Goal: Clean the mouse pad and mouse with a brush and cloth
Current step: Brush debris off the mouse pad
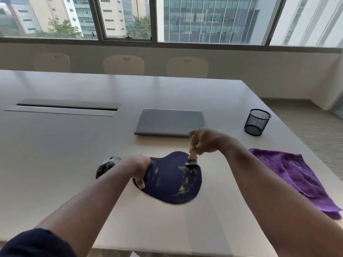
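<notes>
Gripping brush (193, 151), right hand (206, 140), mesh cup (257, 122) contents unseen

Lying flat under both hands, a dark navy mouse pad (167, 182) with a rounded, lobed outline, speckled with yellowish crumbs along the side nearer the right hand (206, 140). Standing upright in that hand's grip, a small brush (193, 154) with pale wooden handle, bristles touching the pad's far edge. Resting just beyond the left hand (138, 166), a glossy black mouse (106, 166), also dusted with crumbs. Spreading rumpled on the table, outside the right forearm, a purple cloth (289, 175).
</notes>
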`<action>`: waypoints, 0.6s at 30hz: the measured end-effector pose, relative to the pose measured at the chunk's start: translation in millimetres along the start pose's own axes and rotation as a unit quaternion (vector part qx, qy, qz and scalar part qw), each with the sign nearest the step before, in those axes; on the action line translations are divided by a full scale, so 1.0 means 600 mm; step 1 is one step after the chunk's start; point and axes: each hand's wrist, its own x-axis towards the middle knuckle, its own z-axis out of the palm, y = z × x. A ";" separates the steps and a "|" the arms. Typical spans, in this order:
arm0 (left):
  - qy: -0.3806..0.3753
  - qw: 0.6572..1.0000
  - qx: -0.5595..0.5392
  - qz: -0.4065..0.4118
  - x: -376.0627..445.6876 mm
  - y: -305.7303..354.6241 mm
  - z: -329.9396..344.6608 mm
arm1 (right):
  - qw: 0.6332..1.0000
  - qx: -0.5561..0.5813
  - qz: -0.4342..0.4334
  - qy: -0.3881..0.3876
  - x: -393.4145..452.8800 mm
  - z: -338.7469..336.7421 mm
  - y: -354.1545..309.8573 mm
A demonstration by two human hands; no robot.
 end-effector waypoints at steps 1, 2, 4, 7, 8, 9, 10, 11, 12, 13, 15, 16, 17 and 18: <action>0.000 1.000 -0.004 0.001 0.000 -0.001 0.001 | 1.000 0.011 0.008 -0.016 0.000 -0.001 0.001; 0.000 1.000 -0.008 0.001 0.000 -0.001 0.001 | 0.999 0.027 0.015 -0.018 0.000 -0.002 0.002; 0.000 1.000 -0.012 0.003 -0.001 -0.002 0.001 | 0.999 0.049 0.013 0.011 0.000 -0.006 0.001; 0.002 1.000 -0.015 0.007 -0.002 -0.003 0.001 | 0.998 0.018 -0.006 0.058 0.000 0.000 -0.003; 0.003 1.000 -0.013 0.008 -0.002 -0.003 0.001 | 0.998 0.012 -0.003 0.056 -0.001 0.004 -0.004; 0.004 1.000 -0.011 0.008 -0.002 -0.003 0.001 | 0.999 0.014 0.004 0.040 -0.002 0.008 -0.004; 0.004 1.000 -0.010 0.007 -0.002 -0.003 0.001 | 0.999 0.021 0.012 0.021 -0.004 0.010 -0.004; 0.002 1.000 -0.010 0.005 -0.001 -0.002 0.002 | 0.999 0.033 0.018 0.004 -0.006 0.011 -0.004; 0.001 1.000 -0.009 0.004 -0.001 -0.002 0.002 | 0.999 0.045 0.020 -0.003 -0.007 0.010 -0.005; -0.001 1.000 -0.008 0.003 0.000 -0.002 0.001 | 0.998 0.055 0.015 0.002 -0.007 0.008 -0.005; -0.002 1.000 -0.008 0.001 0.001 -0.002 0.001 | 0.997 0.059 -0.002 0.041 -0.008 0.011 -0.009; -0.001 1.000 -0.008 0.001 0.002 -0.003 0.002 | 0.996 0.057 -0.007 0.065 -0.009 0.016 -0.012; 0.000 1.000 -0.006 0.002 0.003 -0.003 0.002 | 0.995 0.054 -0.009 0.084 -0.009 0.022 -0.013; 0.001 1.000 -0.005 0.003 0.003 -0.003 0.002 | 0.994 0.050 -0.009 0.094 -0.010 0.030 -0.014</action>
